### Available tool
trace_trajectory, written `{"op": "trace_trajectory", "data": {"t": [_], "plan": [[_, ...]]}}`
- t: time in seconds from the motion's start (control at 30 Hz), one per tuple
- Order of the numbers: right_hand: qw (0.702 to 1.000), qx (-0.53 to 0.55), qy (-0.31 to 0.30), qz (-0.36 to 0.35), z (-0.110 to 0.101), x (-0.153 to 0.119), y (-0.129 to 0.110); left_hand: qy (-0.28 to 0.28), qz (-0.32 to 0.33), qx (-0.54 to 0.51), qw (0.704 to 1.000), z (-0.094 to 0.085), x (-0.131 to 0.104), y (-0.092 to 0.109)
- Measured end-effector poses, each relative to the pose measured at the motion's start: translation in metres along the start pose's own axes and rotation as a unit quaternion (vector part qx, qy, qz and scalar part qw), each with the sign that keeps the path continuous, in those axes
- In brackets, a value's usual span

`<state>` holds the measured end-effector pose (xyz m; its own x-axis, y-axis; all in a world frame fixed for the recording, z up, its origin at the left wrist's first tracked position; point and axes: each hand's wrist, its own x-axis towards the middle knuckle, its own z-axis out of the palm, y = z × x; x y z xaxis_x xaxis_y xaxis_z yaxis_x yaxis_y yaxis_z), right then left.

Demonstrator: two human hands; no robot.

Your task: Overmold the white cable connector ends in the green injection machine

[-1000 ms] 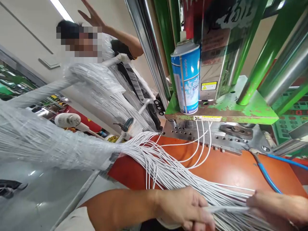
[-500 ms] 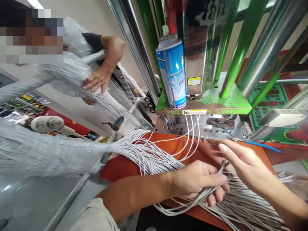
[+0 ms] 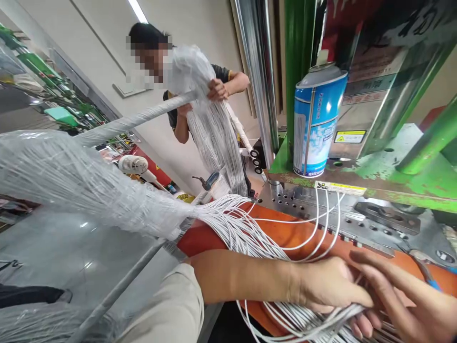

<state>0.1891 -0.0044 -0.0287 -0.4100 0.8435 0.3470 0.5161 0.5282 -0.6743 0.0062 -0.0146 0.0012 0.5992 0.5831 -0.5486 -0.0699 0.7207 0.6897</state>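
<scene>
My left hand (image 3: 332, 286) is closed around a bunch of thin light-grey cables (image 3: 321, 324), which loop down below the fist. Beside it, at the lower right, my right hand (image 3: 410, 290) reaches over with fingers stretched out and somewhat apart, close to the left fingertips. Blur and overlap hide where the right fingertips end. More cables (image 3: 246, 228) fan out from a plastic-wrapped bundle (image 3: 143, 205) over an orange-red surface (image 3: 200, 240). Three white cables (image 3: 326, 224) run up into the metal mould (image 3: 285, 202) of a press.
A blue spray can (image 3: 319, 124) stands on the press's green plate (image 3: 374, 178). Blue-handled pliers (image 3: 426, 271) lie at the right. Across from me, a co-worker grips another wrapped cable bundle (image 3: 214, 128) hanging by a wrapped rail (image 3: 143, 116). Chrome press columns (image 3: 259, 71) rise behind.
My view has swung left. My left hand still grips the cables, and my right hand has come closer to it. The co-worker's hands have moved higher on the wrapped bundle, which now hangs more upright.
</scene>
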Motion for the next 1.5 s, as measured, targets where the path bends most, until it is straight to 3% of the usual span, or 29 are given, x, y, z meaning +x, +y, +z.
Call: {"op": "trace_trajectory", "data": {"t": [0.1,0.17,0.27,0.4,0.5,0.67,0.93,1.13,1.27,1.5], "plan": [[0.998,0.018,-0.047,0.035,-0.006,0.010,-0.010,0.019,0.045,-0.030,0.998,0.002,0.000,0.010],[0.999,0.001,-0.013,0.052,-0.010,0.018,-0.011,0.054,0.083,-0.026,0.995,-0.002,-0.003,0.017],[0.987,-0.144,0.065,0.025,-0.008,0.026,-0.006,0.133,0.142,0.004,0.981,-0.015,-0.007,0.023],[0.953,-0.301,-0.014,0.019,0.002,0.027,-0.003,0.144,0.161,0.058,0.975,-0.027,-0.007,0.018],[0.963,-0.264,-0.037,0.027,0.000,0.018,-0.008,0.156,0.152,0.121,0.969,-0.027,-0.009,0.011],[0.980,-0.165,-0.036,0.109,-0.011,-0.007,-0.013,0.179,0.168,0.164,0.955,-0.024,-0.016,0.008],[0.977,-0.193,-0.065,0.063,-0.002,-0.011,-0.015,0.120,0.092,0.184,0.971,-0.016,-0.009,0.017],[0.972,-0.223,-0.057,0.049,0.001,-0.013,-0.016,0.165,0.101,0.178,0.965,-0.009,-0.004,0.015],[0.979,-0.186,-0.029,0.075,-0.001,-0.012,-0.012,0.169,0.092,0.178,0.965,-0.007,-0.005,0.015],[0.977,-0.205,-0.041,0.051,0.001,-0.013,-0.011,0.170,0.095,0.172,0.965,-0.006,-0.005,0.015]]}}
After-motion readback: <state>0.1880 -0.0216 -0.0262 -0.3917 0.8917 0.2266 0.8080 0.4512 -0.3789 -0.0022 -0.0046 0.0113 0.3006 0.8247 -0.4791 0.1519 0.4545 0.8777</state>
